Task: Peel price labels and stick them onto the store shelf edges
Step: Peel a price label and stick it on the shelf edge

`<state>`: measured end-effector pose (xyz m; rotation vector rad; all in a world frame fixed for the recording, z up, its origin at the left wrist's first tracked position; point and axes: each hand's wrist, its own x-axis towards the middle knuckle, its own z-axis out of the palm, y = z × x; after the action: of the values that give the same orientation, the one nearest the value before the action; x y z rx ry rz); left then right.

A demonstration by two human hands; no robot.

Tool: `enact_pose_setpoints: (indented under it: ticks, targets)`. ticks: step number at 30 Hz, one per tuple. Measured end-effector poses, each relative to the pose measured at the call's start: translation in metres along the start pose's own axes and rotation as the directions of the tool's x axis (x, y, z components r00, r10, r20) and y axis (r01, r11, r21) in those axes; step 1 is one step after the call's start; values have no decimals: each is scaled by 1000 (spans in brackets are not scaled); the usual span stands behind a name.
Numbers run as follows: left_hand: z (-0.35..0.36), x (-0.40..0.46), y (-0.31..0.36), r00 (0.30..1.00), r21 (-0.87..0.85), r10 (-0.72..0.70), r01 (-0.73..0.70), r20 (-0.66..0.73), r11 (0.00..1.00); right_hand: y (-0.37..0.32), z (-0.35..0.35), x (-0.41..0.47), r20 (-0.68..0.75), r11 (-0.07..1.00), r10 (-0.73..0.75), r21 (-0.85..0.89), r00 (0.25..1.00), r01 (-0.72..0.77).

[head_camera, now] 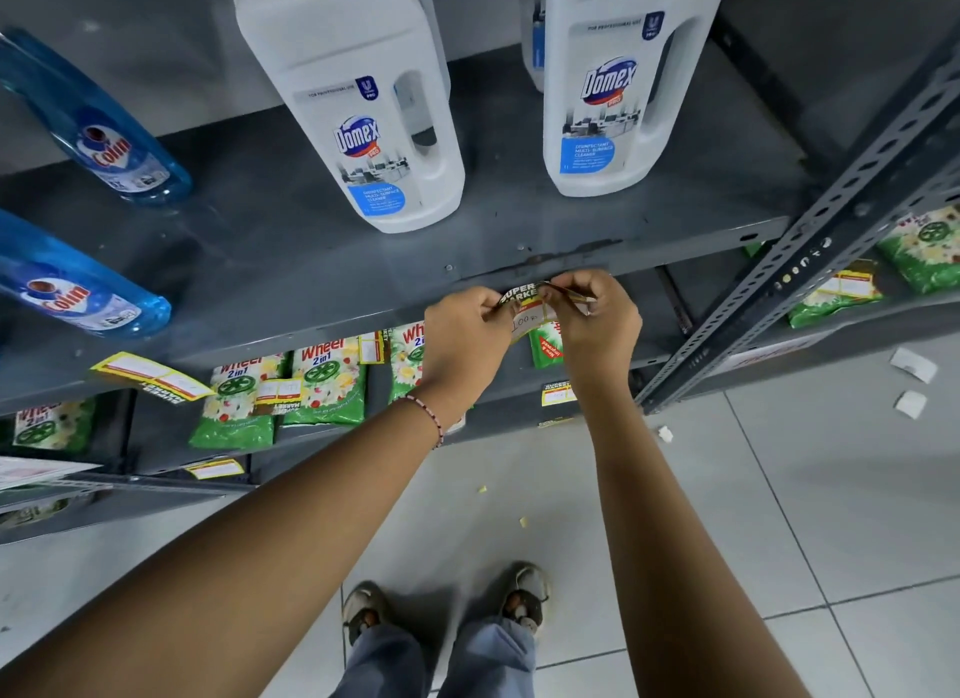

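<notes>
A price label (523,309) with black "SUPER MARKET" print and a handwritten price sits between both my hands, just in front of the grey shelf edge (322,328). My left hand (465,336) pinches its left side. My right hand (597,323) pinches its right side, and a thin pen-like stick (569,293) pokes out of those fingers. The label curls, partly hidden by my fingers. Another yellow label (150,378) hangs on the same shelf edge to the left.
Two white Domex jugs (363,105) (618,79) and two blue Colin bottles (104,131) (72,287) stand on the shelf. Green Wheel packets (327,380) lie on the lower shelf. A slotted metal upright (810,245) rises on the right. Paper scraps (911,365) litter the tiled floor.
</notes>
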<state>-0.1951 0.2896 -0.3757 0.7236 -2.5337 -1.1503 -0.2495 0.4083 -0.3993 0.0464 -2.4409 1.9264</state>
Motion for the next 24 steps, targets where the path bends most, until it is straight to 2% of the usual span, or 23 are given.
enact_pose_setpoints:
  ticks: [4,8,11,14,17,20,22,24]
  targets:
    - [1,7,-8,998,-13,-57,57,42,998,1,-2,3,-130,998,35,-42,991,-41]
    - [-2,5,-11,957,-133,-237,260,167,956,-2,-13,9,-239,992,93,-67,967,-111]
    - [-11,-1,-21,861,-311,-426,500,278,808,-18,-11,-1,-313,987,67,-118,948,-109]
    - [-34,-8,-46,784,-470,-527,620,329,629,-25,-7,-20,-389,989,98,-65,916,-133]
    - [-75,-22,-75,707,-663,-587,661,395,351,-37,9,-46,-307,993,97,-29,947,-111]
    - [-127,-32,-116,667,-798,-629,591,398,122,-59,44,-77,-136,999,29,-37,990,-34]
    - [-160,-36,-148,667,-858,-656,511,353,58,-80,74,-97,30,999,-27,-36,999,28]
    - [-189,-39,-177,650,-899,-698,437,301,19,-98,110,-114,218,992,-96,-57,971,111]
